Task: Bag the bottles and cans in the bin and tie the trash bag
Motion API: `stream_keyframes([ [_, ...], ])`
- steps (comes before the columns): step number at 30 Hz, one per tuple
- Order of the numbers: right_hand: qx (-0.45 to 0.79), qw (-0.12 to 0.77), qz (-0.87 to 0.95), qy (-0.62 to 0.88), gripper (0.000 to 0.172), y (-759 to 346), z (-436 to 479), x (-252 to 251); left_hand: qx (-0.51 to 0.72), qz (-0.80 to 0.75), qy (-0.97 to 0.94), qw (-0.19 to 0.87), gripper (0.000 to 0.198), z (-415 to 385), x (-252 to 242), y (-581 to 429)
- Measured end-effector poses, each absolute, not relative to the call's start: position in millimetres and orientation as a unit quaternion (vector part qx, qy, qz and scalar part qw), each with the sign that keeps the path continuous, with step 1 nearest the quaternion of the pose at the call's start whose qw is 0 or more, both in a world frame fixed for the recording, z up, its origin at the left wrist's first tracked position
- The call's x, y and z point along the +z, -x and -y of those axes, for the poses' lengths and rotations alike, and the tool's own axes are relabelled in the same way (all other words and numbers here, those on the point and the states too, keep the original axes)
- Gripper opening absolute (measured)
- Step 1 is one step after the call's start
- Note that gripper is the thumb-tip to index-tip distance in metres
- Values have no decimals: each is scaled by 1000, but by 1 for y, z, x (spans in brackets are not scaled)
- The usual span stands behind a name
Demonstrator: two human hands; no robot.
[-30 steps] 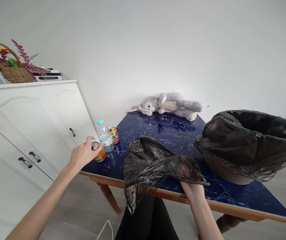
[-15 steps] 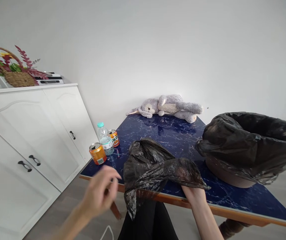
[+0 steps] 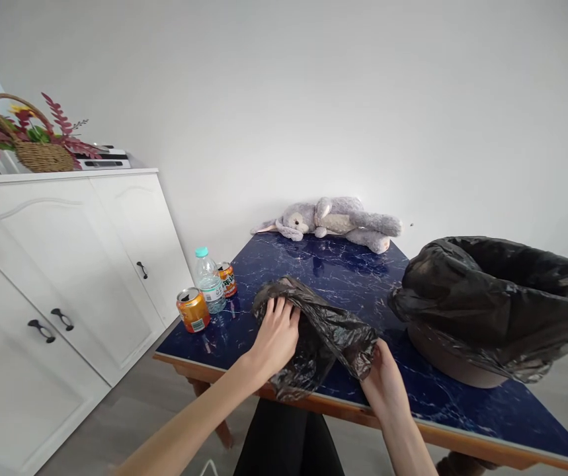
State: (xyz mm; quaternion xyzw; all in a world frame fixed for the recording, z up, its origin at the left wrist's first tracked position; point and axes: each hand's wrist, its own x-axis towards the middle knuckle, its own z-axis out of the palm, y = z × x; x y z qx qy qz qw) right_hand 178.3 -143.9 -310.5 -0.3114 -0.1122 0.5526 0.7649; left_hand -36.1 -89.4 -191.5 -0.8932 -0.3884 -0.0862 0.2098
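Observation:
A crumpled black plastic bag (image 3: 330, 324) lies at the front of the blue marbled table (image 3: 268, 254), its lower edge drooping over the wooden rim. My left hand (image 3: 278, 330) is on the bag's left part, fingers curled into the film. At the other end, my right hand (image 3: 381, 377) grips the bag's right corner, with some fingertips hidden behind the plastic. To the right stands a brown bin (image 3: 455, 357) lined with another black bag (image 3: 467, 297) folded over its rim.
On the table's left side are an orange can (image 3: 193, 311), a clear bottle with a teal cap (image 3: 209, 284) and a second can (image 3: 227, 279). A grey plush rabbit (image 3: 338, 218) lies against the wall. A white cabinet (image 3: 65, 264) carries a flower basket (image 3: 45, 157).
My left hand has moved right and forward from the air onto the bag. The bag's hanging left corner is drawn up, and the right hand still holds its right end.

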Motion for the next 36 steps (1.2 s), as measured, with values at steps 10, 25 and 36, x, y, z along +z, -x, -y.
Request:
stream_keyframes([
  [10,542,772,116,311,29,-179,144,-312,-132,406,878,215,37,141,-187,27],
  [25,546,775,111,297,23,-178,142,-304,-30,235,960,149,51,68,-207,-42],
  [36,507,810,92,281,19,-185,139,-318,-90,268,951,122,32,133,-171,6],
])
